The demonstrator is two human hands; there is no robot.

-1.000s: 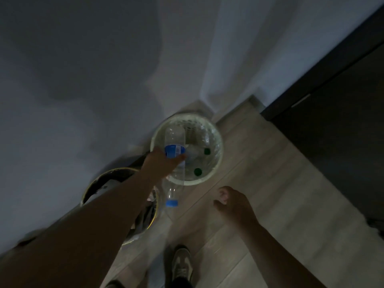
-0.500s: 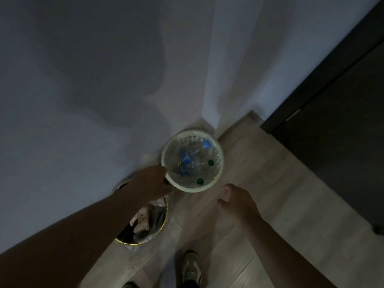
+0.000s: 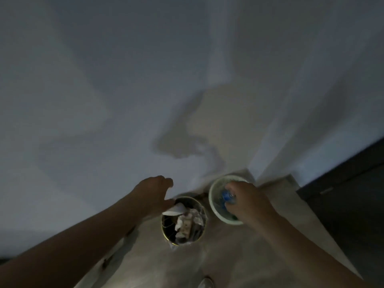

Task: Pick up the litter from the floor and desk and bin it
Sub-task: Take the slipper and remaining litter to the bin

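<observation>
**Both hands at the two bins**

The left hand [image 3: 153, 194], fingers loosely curled, hangs by the dark bin [image 3: 168, 231]. A white scrap [image 3: 174, 209] lies at its thumb; I cannot tell if it is gripped. Crumpled paper [image 3: 185, 222] lies in that bin. The right hand [image 3: 247, 202] reaches into the white basket [image 3: 224, 221] over a blue-labelled bottle [image 3: 225, 197]; its grip is unclear.

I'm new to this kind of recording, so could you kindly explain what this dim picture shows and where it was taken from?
No machine here: a camera on a person's head looks down at their bare hands. Two bins stand on the wooden floor by the wall. The left hand is at a white scrap on the rim of the dark gold-rimmed bin of crumpled litter. The right hand reaches into the white basket bin of plastic bottles; whether it grips one is unclear.
</observation>
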